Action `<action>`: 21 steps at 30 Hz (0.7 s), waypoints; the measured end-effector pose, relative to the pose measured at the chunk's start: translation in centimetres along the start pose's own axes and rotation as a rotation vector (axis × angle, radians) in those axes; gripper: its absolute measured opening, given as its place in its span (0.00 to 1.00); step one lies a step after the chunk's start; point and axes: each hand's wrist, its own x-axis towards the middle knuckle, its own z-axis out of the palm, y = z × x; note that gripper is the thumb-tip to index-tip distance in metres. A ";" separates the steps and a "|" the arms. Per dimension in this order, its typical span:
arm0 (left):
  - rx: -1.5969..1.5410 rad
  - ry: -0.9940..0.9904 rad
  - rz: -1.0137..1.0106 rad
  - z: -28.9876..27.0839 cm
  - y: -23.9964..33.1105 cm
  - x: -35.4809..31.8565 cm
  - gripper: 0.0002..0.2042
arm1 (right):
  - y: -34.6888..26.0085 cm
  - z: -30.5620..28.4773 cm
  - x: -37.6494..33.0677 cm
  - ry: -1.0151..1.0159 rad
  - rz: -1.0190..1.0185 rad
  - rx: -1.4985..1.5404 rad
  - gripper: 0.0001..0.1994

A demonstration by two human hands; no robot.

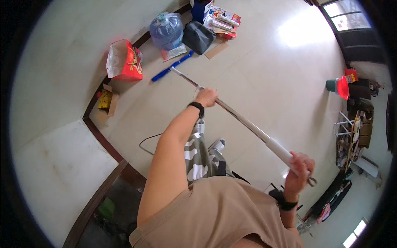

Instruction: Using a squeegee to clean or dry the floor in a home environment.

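A mop with a shiny metal pole (244, 121) slants across the view from far left to near right. Its narrow blue head (162, 74) rests on the floor close to the wall. My left hand (206, 98) is wrapped round the pole's lower half, with the arm stretched forward. Up at the white grip, my right hand (300, 171) closes round the top end, where a metal hanging loop (312, 181) sticks out. Both wrists wear black bands.
Along the left wall stand a red paper bag (133, 66), a small open carton (112, 103), a large blue water jug (166, 32), a black bag (199, 38) and several packages. A green bucket (331, 85) and red basin (342, 87) are at the right. A dark-framed doorway opens at lower left.
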 end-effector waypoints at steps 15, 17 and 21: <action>0.020 0.016 -0.030 1.2 -0.1 -1.1 0.07 | -0.1 -1.4 -1.6 -0.064 -0.032 -0.119 0.07; 0.016 -0.033 -0.071 -0.5 -0.1 -1.4 0.07 | 1.7 -0.7 -1.4 -0.167 -0.041 0.177 0.09; -0.013 -0.101 -0.137 0.0 1.4 -1.8 0.08 | 2.6 -2.5 -2.3 -0.187 -0.030 0.116 0.07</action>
